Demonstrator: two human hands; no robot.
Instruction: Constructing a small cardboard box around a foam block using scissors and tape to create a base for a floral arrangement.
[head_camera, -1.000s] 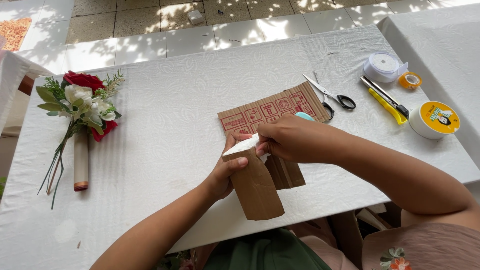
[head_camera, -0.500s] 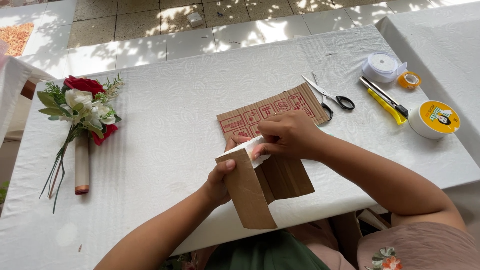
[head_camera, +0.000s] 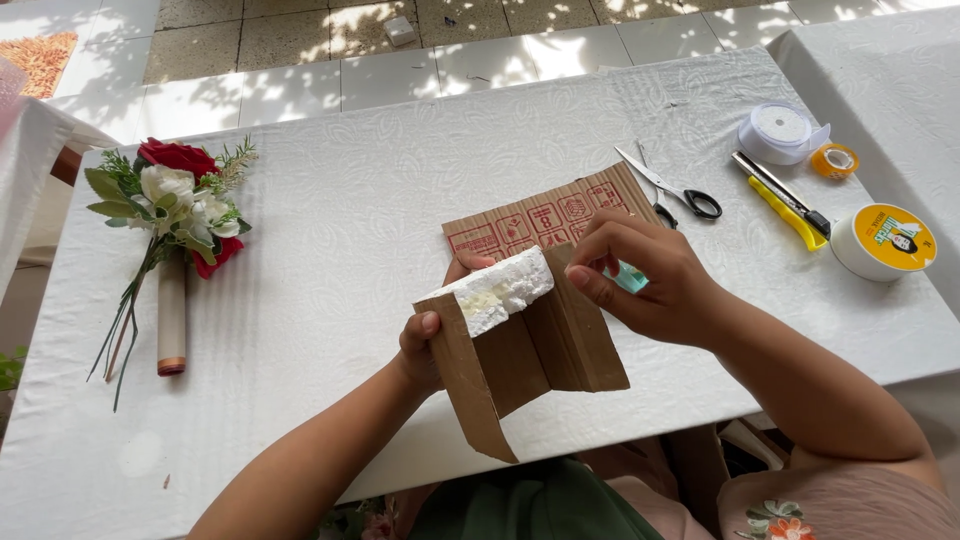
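Two hands work at the lower middle of the frame, over the near edge of one bench (head_camera: 330, 260) draped in a white cloth; the left hand (head_camera: 425, 345) grips the left flap of one folded cardboard piece (head_camera: 520, 365), thumb on the front face and fingers curled behind; the right hand (head_camera: 640, 280) sits at the upper right corner of that cardboard, fingers curled and pinched together, with something small and pale blue (head_camera: 630, 277) showing under them, though what it is cannot be told. One white foam block (head_camera: 498, 292) lies along the top of the cardboard, between the two hands, tilted up toward the right; the cardboard stands open in three brown panels, lifted off the bench.

One flat cardboard sheet with red print (head_camera: 540, 215) lies on the bench just behind the hands. At the upper right of the frame, well apart from the hands: one pair of scissors (head_camera: 668, 187) with black handles; one yellow box cutter (head_camera: 785, 205); one white ribbon spool (head_camera: 780, 133); one small roll of clear tape (head_camera: 835, 160); one round white tub with a yellow lid (head_camera: 885, 243). At the left of the frame lies one bouquet (head_camera: 175, 215) of red and white flowers, stems wrapped in a tan handle.
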